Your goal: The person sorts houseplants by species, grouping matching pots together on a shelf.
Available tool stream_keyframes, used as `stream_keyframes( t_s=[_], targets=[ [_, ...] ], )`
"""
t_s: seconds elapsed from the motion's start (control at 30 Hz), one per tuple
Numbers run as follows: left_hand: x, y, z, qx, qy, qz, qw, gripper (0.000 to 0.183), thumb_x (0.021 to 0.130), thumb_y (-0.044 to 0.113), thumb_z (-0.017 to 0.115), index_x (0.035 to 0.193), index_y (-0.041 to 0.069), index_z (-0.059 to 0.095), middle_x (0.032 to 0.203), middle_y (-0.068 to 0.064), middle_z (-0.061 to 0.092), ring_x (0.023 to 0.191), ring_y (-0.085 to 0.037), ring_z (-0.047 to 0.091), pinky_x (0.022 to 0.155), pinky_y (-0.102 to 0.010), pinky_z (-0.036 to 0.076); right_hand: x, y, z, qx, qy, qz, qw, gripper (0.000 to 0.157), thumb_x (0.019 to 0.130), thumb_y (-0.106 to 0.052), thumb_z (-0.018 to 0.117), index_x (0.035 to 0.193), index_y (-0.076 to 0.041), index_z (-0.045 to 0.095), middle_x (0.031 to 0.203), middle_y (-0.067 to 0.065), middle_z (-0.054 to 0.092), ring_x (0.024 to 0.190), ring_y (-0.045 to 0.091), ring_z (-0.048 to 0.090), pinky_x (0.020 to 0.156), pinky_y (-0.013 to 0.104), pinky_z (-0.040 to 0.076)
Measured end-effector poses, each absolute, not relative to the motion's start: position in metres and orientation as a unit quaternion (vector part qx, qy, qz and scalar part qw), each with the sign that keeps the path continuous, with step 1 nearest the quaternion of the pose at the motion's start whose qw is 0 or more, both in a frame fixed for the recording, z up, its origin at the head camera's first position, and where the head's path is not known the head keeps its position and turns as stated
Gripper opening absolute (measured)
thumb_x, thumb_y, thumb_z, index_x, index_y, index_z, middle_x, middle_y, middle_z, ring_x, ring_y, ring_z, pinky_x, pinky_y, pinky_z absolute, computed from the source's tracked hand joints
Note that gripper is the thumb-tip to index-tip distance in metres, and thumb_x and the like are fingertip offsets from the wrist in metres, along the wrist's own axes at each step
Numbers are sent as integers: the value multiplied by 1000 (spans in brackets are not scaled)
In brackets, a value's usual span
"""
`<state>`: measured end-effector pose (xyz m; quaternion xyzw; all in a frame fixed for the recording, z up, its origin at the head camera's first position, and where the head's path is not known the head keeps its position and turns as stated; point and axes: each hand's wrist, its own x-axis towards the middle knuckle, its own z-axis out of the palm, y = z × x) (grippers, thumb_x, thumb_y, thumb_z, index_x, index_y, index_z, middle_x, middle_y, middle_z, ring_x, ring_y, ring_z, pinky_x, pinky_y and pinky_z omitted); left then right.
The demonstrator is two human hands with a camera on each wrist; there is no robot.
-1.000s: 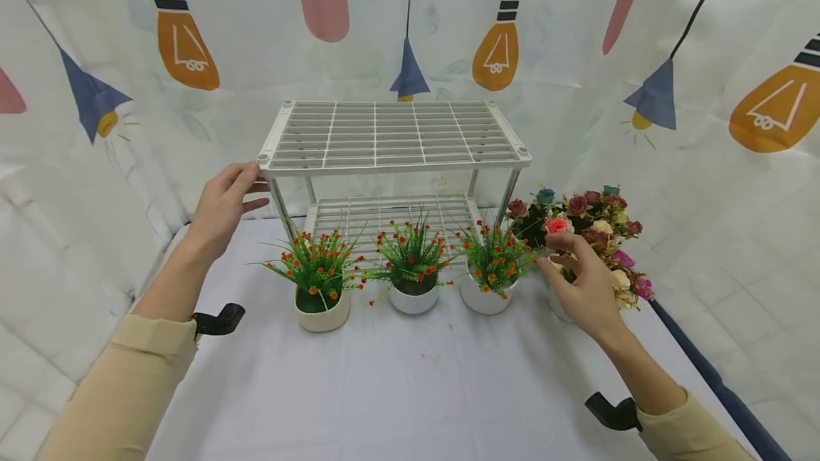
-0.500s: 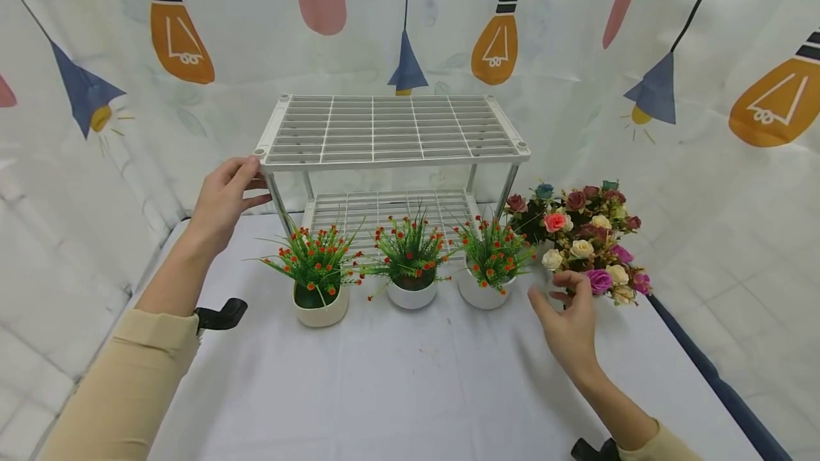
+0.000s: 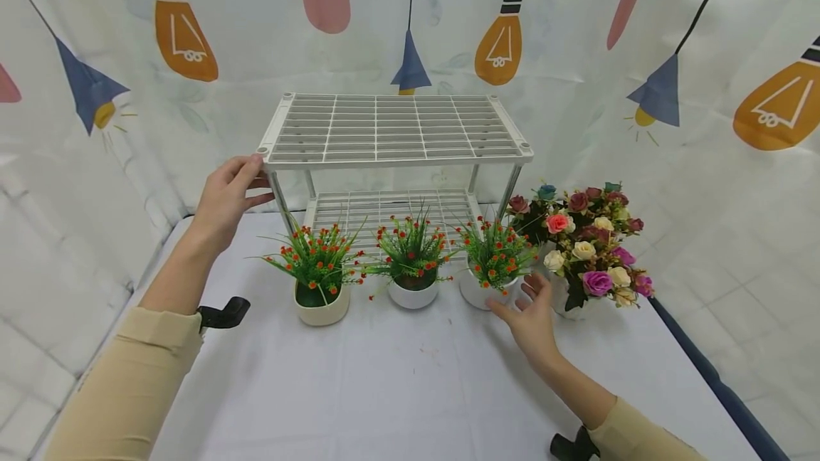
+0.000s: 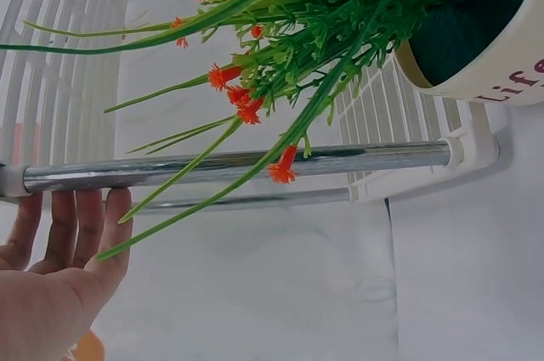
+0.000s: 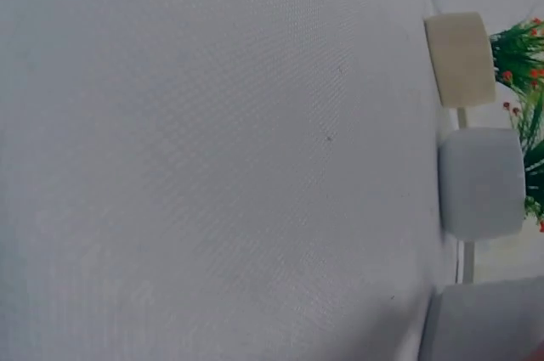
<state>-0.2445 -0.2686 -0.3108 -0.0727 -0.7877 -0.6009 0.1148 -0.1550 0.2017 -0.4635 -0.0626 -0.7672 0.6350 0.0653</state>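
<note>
At the upper left corner of a two-tier white rack (image 3: 397, 160), my left hand (image 3: 221, 198) touches the front post with its fingers loosely extended. The left wrist view shows those fingertips against the chrome post (image 4: 170, 171). My right hand (image 3: 533, 319) is at the right-hand white pot (image 3: 475, 295), which holds red-flowered grass; thumb and fingers are spread at its right side. A middle white pot (image 3: 413, 297) and a cream pot (image 3: 322, 313) with similar plants stand left of it. The right wrist view catches the right-hand pot (image 5: 489, 327) at its lower edge.
Bunches of artificial roses (image 3: 584, 250) in several colours stand at the right, close behind my right hand. The rack's lower tier (image 3: 391, 205) lies behind the potted plants. A white cloth (image 3: 384, 390) covers the table, and a lamp-patterned curtain (image 3: 564, 91) hangs behind.
My right hand has moved from in front of the roses, down and left, to the right-hand white pot. My left hand stays at the rack's corner.
</note>
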Motion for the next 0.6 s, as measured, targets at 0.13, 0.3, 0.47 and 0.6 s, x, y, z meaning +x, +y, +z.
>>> stream_keyframes(
  t_s=[0.13, 0.3, 0.47, 0.6],
  targets=[
    [-244, -269, -312, -71, -787, -602, 114, 45, 110, 43, 45, 134, 6, 54, 117, -4, 57, 109, -14, 59, 88, -21, 55, -167, 195, -472, -51, -760, 644, 73, 104, 87, -12, 86, 156, -3, 9, 156, 23, 22, 145, 41, 27, 116, 55, 31],
    [-244, -268, -311, -73, -777, -615, 113, 44, 109, 43, 47, 131, 6, 55, 117, -6, 57, 109, -15, 59, 88, -21, 55, -176, 186, -477, -44, -743, 662, 91, 99, 84, -6, 86, 152, -5, 14, 150, 20, 30, 140, 35, 37, 112, 50, 36],
    [-245, -268, -311, -73, -773, -620, 113, 41, 109, 43, 48, 129, 8, 57, 116, -5, 57, 108, -15, 59, 88, -21, 55, -178, 178, -472, -36, -735, 666, 118, 99, 81, -4, 88, 149, -4, 16, 150, 17, 33, 137, 29, 39, 115, 42, 32],
    [-246, -268, -312, -73, -771, -623, 114, 41, 109, 43, 48, 129, 8, 57, 116, -4, 57, 109, -15, 59, 88, -21, 55, -177, 173, -464, -35, -728, 674, 124, 101, 81, -2, 87, 151, -3, 14, 152, 18, 31, 138, 30, 38, 117, 42, 30]
  ],
)
